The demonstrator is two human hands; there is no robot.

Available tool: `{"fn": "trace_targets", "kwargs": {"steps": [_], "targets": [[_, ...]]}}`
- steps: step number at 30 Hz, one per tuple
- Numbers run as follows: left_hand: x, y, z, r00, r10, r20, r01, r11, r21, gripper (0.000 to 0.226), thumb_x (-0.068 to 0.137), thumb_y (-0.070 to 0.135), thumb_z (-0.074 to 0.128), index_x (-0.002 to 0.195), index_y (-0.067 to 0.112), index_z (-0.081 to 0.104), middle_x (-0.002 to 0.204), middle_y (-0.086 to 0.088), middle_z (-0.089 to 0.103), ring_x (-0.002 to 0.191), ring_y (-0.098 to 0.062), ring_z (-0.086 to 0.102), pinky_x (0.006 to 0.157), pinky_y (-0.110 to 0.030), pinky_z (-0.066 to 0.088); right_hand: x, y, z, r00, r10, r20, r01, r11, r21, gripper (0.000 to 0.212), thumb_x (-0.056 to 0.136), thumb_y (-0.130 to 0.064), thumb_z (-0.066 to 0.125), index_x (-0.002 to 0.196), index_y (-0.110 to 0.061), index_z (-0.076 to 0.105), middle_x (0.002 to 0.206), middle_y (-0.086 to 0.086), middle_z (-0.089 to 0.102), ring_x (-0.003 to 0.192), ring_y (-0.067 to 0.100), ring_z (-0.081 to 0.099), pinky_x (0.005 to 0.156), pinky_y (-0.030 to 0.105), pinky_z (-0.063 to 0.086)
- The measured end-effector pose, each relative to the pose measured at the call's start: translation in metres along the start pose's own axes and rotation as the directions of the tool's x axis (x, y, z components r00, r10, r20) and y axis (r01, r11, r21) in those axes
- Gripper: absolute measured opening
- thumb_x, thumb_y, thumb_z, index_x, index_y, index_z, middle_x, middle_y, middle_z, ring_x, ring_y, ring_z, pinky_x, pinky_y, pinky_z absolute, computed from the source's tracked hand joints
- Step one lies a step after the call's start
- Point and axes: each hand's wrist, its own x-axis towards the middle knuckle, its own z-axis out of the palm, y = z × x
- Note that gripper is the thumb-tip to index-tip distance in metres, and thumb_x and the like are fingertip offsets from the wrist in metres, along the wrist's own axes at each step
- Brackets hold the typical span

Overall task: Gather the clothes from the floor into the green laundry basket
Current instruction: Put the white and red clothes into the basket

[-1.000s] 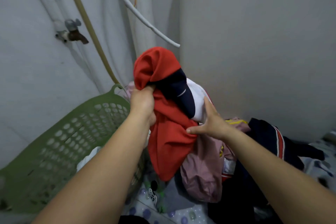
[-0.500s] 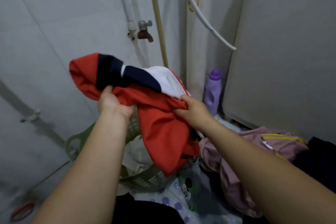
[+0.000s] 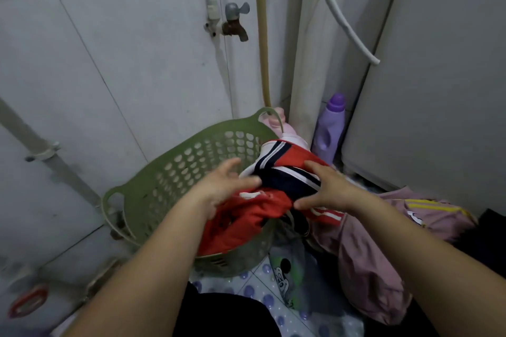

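A red garment (image 3: 246, 216) with navy and white stripes lies across the top of the green laundry basket (image 3: 175, 169), spilling over its right rim. My left hand (image 3: 219, 186) hovers over the garment's left part with fingers spread. My right hand (image 3: 325, 189) is above its right part, fingers straight, thumb near the cloth. Neither hand grips anything. A pink garment (image 3: 367, 249) with yellow stripes lies on the floor to the right. A dark garment (image 3: 490, 230) sits at the far right edge.
A tap (image 3: 235, 22) and pipes run down the wall behind the basket. A purple detergent bottle (image 3: 330, 128) stands beside a white appliance (image 3: 438, 90). A patterned cloth (image 3: 284, 282) with a cartoon mouse lies on the floor in front. A red ring (image 3: 27, 302) lies at lower left.
The red garment went from held up in both hands down onto the basket. Both hands let go of it and opened. The view tilted down toward the basket.
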Motion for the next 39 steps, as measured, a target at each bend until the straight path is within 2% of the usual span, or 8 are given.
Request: {"fn": "trace_targets", "kwargs": {"steps": [4, 6, 14, 18, 23, 32, 35, 39], "targets": [[0.008, -0.023, 0.019, 0.951, -0.189, 0.243, -0.059, 0.662, 0.747, 0.122, 0.06, 0.041, 0.085, 0.15, 0.038, 0.002, 0.159, -0.005, 0.016, 0.143, -0.026, 0.027, 0.114, -0.043, 0.033, 0.002, 0.0, 0.016, 0.997, 0.025, 0.075, -0.01, 0.982, -0.191, 0.135, 0.054, -0.044, 0.086, 0.149, -0.034, -0.009, 0.16, -0.001, 0.0, 0.147, 0.023, 0.013, 0.118, 0.047, 0.019], [0.012, -0.037, 0.028, 0.959, -0.161, 0.232, -0.111, 0.542, 0.833, 0.113, 0.066, 0.035, 0.082, 0.151, 0.035, 0.007, 0.155, -0.009, 0.022, 0.14, -0.028, 0.032, 0.113, -0.04, 0.036, 0.002, -0.005, 0.022, 0.996, 0.064, -0.06, -0.076, 0.968, -0.238, 0.134, 0.058, -0.04, 0.084, 0.147, -0.036, -0.016, 0.16, 0.0, -0.002, 0.144, 0.028, 0.023, 0.114, 0.051, 0.026], [0.016, -0.055, 0.021, 0.991, -0.032, 0.13, -0.066, 0.728, 0.682, 0.046, 0.084, 0.009, 0.064, 0.128, 0.02, 0.057, 0.129, -0.006, 0.059, 0.117, -0.024, 0.055, 0.094, -0.027, 0.045, 0.027, -0.017, 0.054, 0.973, 0.096, -0.212, -0.135, 0.974, -0.18, 0.104, 0.073, -0.048, 0.067, 0.149, -0.031, -0.002, 0.123, 0.011, 0.059, 0.116, 0.033, 0.054, 0.1, 0.046, 0.035], [0.012, -0.054, 0.015, 0.995, 0.074, 0.066, -0.099, 0.71, 0.697, 0.039, 0.088, -0.003, 0.048, 0.119, 0.012, 0.064, 0.12, -0.01, 0.065, 0.114, -0.027, 0.058, 0.078, -0.019, 0.039, 0.028, -0.021, 0.051, 0.95, 0.101, -0.295, -0.137, 0.985, -0.104, 0.046, 0.078, -0.036, 0.059, 0.12, -0.021, 0.046, 0.113, 0.009, 0.066, 0.105, 0.033, 0.06, 0.09, 0.039, 0.042], [0.017, -0.038, -0.01, 0.97, 0.141, -0.197, -0.007, 0.83, 0.558, 0.029, 0.085, -0.005, 0.046, 0.1, 0.002, 0.07, 0.104, -0.022, 0.069, 0.096, -0.03, 0.064, 0.074, -0.03, 0.047, 0.012, -0.061, 0.002, 0.97, 0.113, -0.216, -0.143, 0.981, -0.129, 0.039, 0.072, -0.037, 0.064, 0.105, -0.017, 0.059, 0.101, 0.01, 0.065, 0.091, 0.031, 0.061, 0.078, 0.033, 0.047], [-0.005, 0.018, -0.07, 0.666, 0.408, -0.625, -0.242, 0.91, 0.337, 0.03, 0.078, -0.009, 0.05, 0.086, 0.01, 0.071, 0.083, -0.017, 0.068, 0.077, -0.021, 0.059, 0.069, -0.028, 0.042, 0.017, -0.177, -0.025, 0.985, 0.024, -0.172, 0.115, 0.652, 0.749, 0.021, 0.071, -0.02, 0.068, 0.086, -0.006, 0.062, 0.077, 0.012, 0.063, 0.065, 0.024, 0.061, 0.057, 0.029, 0.049], [-0.009, 0.015, -0.082, 0.681, 0.449, -0.578, -0.17, 0.865, 0.472, 0.03, 0.078, -0.007, 0.051, 0.094, 0.008, 0.071, 0.092, -0.01, 0.068, 0.087, -0.021, 0.06, 0.076, -0.026, 0.045, 0.02, -0.17, -0.007, 0.987, -0.084, -0.134, 0.139, 0.865, 0.482, 0.037, 0.082, -0.031, 0.069, 0.108, -0.006, 0.06, 0.096, 0.013, 0.064, 0.08, 0.021, 0.06, 0.069, 0.026, 0.048], [0.01, -0.019, -0.092, 0.861, 0.276, -0.427, 0.101, 0.73, 0.676, 0.054, 0.075, 0.014, 0.059, 0.128, 0.024, 0.057, 0.133, -0.014, 0.056, 0.123, -0.034, 0.053, 0.105, -0.049, 0.042, 0.031, -0.132, 0.013, 0.998, -0.047, 0.05, 0.047, 0.999, -0.016, 0.046, 0.082, -0.039, 0.067, 0.113, -0.006, 0.059, 0.106, 0.01, 0.062, 0.102, 0.03, 0.061, 0.079, 0.031, 0.052]]}}
